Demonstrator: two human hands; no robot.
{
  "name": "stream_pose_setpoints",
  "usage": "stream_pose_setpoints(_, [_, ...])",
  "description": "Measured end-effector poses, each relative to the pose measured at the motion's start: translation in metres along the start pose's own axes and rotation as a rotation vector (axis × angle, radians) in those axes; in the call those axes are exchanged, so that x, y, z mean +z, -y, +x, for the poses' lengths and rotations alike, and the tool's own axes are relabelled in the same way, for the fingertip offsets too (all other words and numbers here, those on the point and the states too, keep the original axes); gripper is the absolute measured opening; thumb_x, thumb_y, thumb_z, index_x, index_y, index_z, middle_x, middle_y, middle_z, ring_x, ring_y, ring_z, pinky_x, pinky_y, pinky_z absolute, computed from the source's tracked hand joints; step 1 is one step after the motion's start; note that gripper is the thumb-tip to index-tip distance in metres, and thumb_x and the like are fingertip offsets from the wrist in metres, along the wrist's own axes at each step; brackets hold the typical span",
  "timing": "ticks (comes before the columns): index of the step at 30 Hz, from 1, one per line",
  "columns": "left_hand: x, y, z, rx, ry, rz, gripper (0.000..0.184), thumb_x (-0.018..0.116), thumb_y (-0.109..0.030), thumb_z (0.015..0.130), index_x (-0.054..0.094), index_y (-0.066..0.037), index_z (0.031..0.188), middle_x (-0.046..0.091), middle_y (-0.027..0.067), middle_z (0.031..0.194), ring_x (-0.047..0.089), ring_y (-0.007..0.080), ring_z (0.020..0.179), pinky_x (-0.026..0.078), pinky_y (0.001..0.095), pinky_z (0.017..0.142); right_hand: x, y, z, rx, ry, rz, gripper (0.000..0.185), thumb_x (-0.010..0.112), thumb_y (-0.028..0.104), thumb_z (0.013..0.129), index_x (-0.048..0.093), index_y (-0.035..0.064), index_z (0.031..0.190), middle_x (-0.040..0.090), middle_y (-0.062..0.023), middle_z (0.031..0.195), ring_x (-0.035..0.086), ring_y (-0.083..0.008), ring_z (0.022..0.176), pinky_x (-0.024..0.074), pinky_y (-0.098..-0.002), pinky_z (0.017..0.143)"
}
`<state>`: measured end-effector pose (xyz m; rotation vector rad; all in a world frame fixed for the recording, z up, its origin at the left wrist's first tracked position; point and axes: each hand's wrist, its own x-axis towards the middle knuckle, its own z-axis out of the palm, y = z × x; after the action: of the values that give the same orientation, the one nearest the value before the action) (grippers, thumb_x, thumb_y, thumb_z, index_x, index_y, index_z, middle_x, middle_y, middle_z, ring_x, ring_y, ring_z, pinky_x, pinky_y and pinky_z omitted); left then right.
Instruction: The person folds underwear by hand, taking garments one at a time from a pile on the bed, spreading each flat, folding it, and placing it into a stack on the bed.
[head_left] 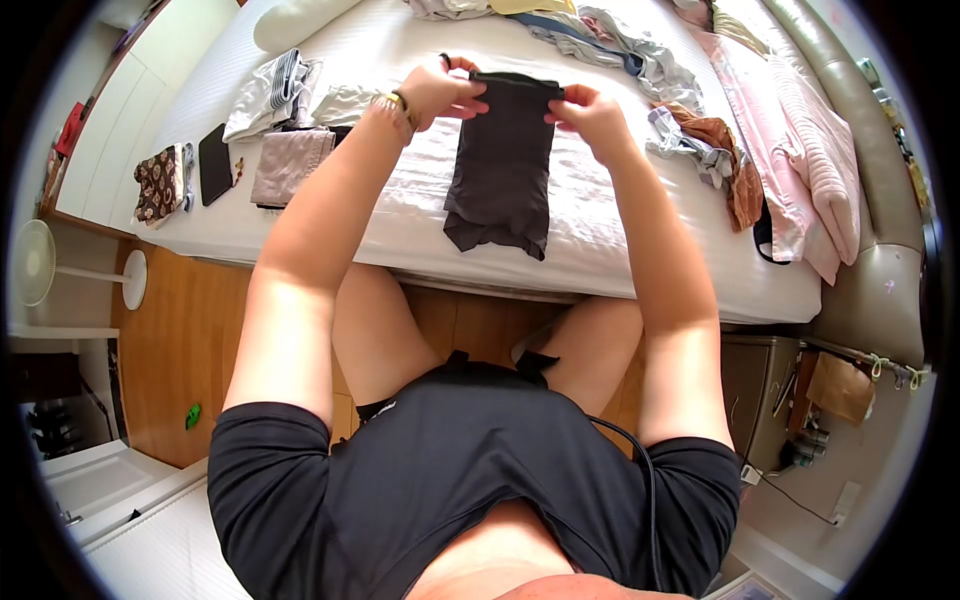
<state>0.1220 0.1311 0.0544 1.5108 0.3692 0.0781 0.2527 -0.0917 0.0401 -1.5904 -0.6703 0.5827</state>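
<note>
A dark garment (502, 165), which looks like shorts doubled over lengthwise, hangs or lies over the white bed sheet with its band at the far end. My left hand (445, 92) pinches the left corner of that band. At the right corner, my right hand (590, 115) has its fingers closed on the same edge. The lower end shows slanted, uneven hems. Left of my left forearm are a folded mauve cloth (290, 168) and folded pale clothes (268, 95).
A phone-like black slab (214, 165) and a folded brown patterned cloth (160, 185) lie at the bed's left. Loose clothes (650, 65) spread along the far side. A brown garment (742, 190) and pink bedding (815, 150) are at right. A white fan (36, 262) stands left.
</note>
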Motion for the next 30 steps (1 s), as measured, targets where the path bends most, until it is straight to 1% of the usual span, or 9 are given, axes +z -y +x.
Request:
stream_pose_setpoints(3, [0.003,0.018,-0.041,0.081,0.132,0.009,0.020,0.066,-0.008,0.085,0.056,-0.005,0.102,0.065,0.0067,0.098,0.067,0.0176,0.087,0.054,0.0269,0.075,0.004,-0.012,-0.046,-0.096,-0.038,-0.361,0.023,0.067,0.005,0.080,0.065,0.0019,0.103,0.067,-0.0069,0.083,0.065,-0.0120,0.072,0.0505,-0.0253,0.064])
stream_pose_setpoints(7, [0.021,0.066,-0.094,0.434,0.156,0.317,0.016,0.064,0.002,0.078,0.059,-0.008,0.090,0.065,0.0059,0.104,0.062,0.0161,0.091,0.051,0.0284,0.076,0.023,-0.036,-0.108,-0.517,0.007,-0.485,0.019,0.064,0.000,0.076,0.063,0.0067,0.094,0.066,-0.0071,0.097,0.064,-0.0240,0.086,0.0521,-0.0316,0.072])
stream_pose_setpoints(10, [0.026,0.085,-0.114,0.709,0.180,0.806,0.018,0.067,0.001,0.072,0.059,-0.008,0.087,0.062,0.0089,0.114,0.059,0.0262,0.100,0.047,0.0353,0.087,0.035,-0.048,-0.143,-0.596,0.008,-0.768,0.020,0.061,-0.002,0.073,0.063,0.0082,0.091,0.062,-0.0063,0.105,0.060,-0.0298,0.093,0.0505,-0.0371,0.079])
stream_pose_setpoints(15, [0.022,0.071,-0.119,0.639,0.176,0.923,0.024,0.068,-0.003,0.074,0.063,-0.010,0.096,0.064,0.0084,0.109,0.057,0.0292,0.105,0.044,0.0384,0.094,0.032,-0.047,-0.147,-0.620,-0.066,-0.884,0.023,0.057,-0.003,0.076,0.065,0.0092,0.093,0.061,-0.0073,0.110,0.059,-0.0306,0.097,0.0501,-0.0386,0.081])
stream_pose_setpoints(16, [0.029,0.067,-0.110,0.692,0.006,0.907,0.025,0.066,-0.004,0.076,0.062,-0.008,0.100,0.064,0.0113,0.109,0.059,0.0312,0.103,0.045,0.0375,0.091,0.037,-0.040,-0.137,-0.565,-0.154,-0.788,0.023,0.056,-0.003,0.079,0.065,0.0082,0.096,0.061,-0.0105,0.115,0.059,-0.0328,0.101,0.0500,-0.0401,0.083])
stream_pose_setpoints(17, [0.043,0.063,-0.104,0.669,-0.177,0.960,0.015,0.056,-0.008,0.083,0.062,-0.004,0.096,0.065,0.0144,0.099,0.059,0.0328,0.093,0.047,0.0401,0.086,0.044,-0.029,-0.130,-0.508,-0.222,-0.718,0.023,0.056,0.003,0.084,0.063,0.0045,0.106,0.060,-0.0144,0.119,0.057,-0.0356,0.107,0.0480,-0.0414,0.088])
stream_pose_setpoints(20, [0.077,0.076,-0.080,0.929,-0.205,1.004,0.033,0.055,-0.007,0.084,0.059,-0.001,0.116,0.061,0.0221,0.113,0.057,0.0365,0.109,0.045,0.0402,0.096,0.078,-0.029,-0.104,-0.487,-0.180,-0.784,0.044,0.050,0.022,0.092,0.047,-0.0007,0.130,0.049,-0.0198,0.133,0.043,-0.0358,0.125,0.0335,-0.0429,0.105])
stream_pose_setpoints(24, [0.064,0.119,-0.085,0.416,0.053,1.545,0.072,0.039,-0.055,0.091,0.024,-0.016,0.149,0.013,0.0097,0.157,0.007,0.0248,0.146,-0.002,0.0487,0.115,0.073,-0.084,-0.109,-0.243,0.123,-1.200,0.076,0.040,0.054,0.093,0.024,0.0024,0.146,0.022,-0.0106,0.154,0.013,-0.0237,0.145,0.0078,-0.0418,0.117])
stream_pose_setpoints(30, [0.057,0.106,-0.089,0.339,-0.059,1.489,0.087,0.042,-0.068,0.085,0.021,-0.012,0.149,0.013,0.0206,0.155,0.008,0.0333,0.145,0.002,0.0476,0.116,0.059,-0.079,-0.112,-0.144,0.011,-1.230,0.080,0.037,0.059,0.092,0.024,0.0030,0.147,0.019,-0.0130,0.155,0.009,-0.0248,0.145,0.0043,-0.0403,0.117])
